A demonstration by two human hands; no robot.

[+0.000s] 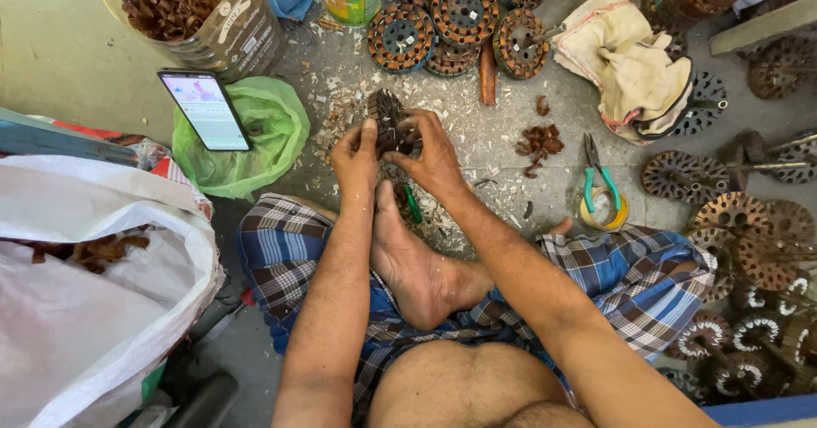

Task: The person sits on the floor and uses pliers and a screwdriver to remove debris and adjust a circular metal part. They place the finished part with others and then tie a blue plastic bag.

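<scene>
While hands point(400, 151) grip stator point(387, 122), phone point(204, 109) nearby

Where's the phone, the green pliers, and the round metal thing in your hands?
Phone point(205, 110), head view, middle of its lit screen.
Green pliers point(601, 179), head view, on one green handle.
Round metal core point(387, 115), head view, its slotted top edge between both hands.

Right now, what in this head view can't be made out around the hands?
- Slotted round core: mostly covered by the left hand and right hand; its face is hidden.
- Green-handled tool: tip hidden behind the foot.
- Phone screen: too small to make out.
- Clear jar of brown strips: top cut off by the frame edge.
</scene>
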